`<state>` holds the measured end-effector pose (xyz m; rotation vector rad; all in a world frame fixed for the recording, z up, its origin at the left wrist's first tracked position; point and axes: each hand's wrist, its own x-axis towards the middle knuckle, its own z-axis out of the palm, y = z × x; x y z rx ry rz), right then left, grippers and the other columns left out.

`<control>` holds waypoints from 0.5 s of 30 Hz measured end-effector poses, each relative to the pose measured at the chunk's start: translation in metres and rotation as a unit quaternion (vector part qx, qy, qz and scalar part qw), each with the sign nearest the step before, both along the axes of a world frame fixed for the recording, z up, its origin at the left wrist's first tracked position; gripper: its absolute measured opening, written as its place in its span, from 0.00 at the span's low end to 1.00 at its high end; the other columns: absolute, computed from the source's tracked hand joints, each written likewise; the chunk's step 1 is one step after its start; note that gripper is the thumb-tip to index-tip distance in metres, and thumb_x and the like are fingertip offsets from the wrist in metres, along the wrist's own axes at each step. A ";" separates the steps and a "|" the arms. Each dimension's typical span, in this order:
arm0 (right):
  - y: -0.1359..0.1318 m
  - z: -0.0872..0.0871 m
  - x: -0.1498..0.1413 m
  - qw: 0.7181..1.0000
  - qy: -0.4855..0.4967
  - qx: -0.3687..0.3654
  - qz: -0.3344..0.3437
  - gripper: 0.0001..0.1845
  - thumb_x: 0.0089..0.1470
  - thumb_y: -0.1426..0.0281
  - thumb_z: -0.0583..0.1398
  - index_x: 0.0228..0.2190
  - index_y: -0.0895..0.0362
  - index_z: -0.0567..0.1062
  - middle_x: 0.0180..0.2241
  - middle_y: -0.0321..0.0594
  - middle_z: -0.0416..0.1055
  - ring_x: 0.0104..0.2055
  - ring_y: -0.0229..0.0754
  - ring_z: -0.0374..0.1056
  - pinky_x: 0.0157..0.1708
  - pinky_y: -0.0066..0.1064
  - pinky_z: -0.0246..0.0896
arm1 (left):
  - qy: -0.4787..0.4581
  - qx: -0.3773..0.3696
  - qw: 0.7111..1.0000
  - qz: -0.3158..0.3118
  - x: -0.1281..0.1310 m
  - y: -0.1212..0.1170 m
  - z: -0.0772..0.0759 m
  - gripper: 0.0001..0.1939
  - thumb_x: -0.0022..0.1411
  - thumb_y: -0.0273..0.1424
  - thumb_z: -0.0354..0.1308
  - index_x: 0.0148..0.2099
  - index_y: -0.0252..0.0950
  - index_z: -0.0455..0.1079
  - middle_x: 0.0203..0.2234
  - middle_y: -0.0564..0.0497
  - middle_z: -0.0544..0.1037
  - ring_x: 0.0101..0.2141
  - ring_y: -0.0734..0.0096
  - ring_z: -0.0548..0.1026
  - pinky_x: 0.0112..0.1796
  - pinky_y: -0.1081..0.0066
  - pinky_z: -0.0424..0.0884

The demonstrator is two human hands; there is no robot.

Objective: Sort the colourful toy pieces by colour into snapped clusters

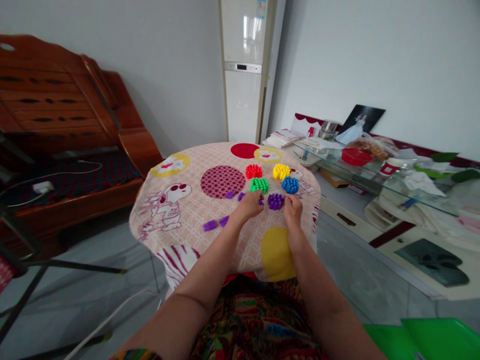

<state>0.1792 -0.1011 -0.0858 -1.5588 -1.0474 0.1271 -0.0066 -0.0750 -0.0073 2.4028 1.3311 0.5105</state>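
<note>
A round cluster of purple knobbed plastic pieces (275, 201) stands on the table between my two hands. My left hand (250, 205) is closed, with a bit of purple plastic (261, 202) showing at its fingertips. At the cluster's right edge, the curled thumb and fingers of my right hand (293, 207) pinch its side. Loose purple pieces lie to the left: one small piece (230, 194), another by my left wrist (224, 221), and a further one (210, 225). Behind my hands are similar clusters in green (259, 185), blue (290, 185), red (254, 171) and yellow (281, 171).
A patterned cloth (195, 210) covers the round table. On the right, a glass-topped cabinet (405, 185) carries papers, a red bowl (356, 156) and a paper cup (391, 166). A wooden bench (45, 95) stands left, a tall white unit (243, 100) behind.
</note>
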 end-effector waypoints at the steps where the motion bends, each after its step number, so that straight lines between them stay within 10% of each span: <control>1: 0.000 0.000 -0.001 1.000 0.000 0.002 -0.002 0.21 0.52 0.67 0.51 0.35 0.59 0.82 0.38 0.48 0.81 0.41 0.48 0.72 0.45 0.37 0.65 | 0.007 0.002 1.000 0.003 0.004 0.000 -0.002 0.17 0.55 0.22 0.60 0.48 0.35 0.74 0.43 0.43 0.80 0.46 0.60 0.78 0.46 0.67 0.71; 15: 0.000 -0.001 -0.001 1.000 -0.006 -0.003 -0.007 0.22 0.52 0.66 0.51 0.36 0.60 0.82 0.39 0.51 0.81 0.42 0.49 0.73 0.47 0.38 0.64 | -0.001 0.015 1.000 0.025 0.017 0.011 -0.013 0.17 0.58 0.22 0.59 0.50 0.33 0.75 0.47 0.44 0.81 0.49 0.63 0.77 0.51 0.68 0.70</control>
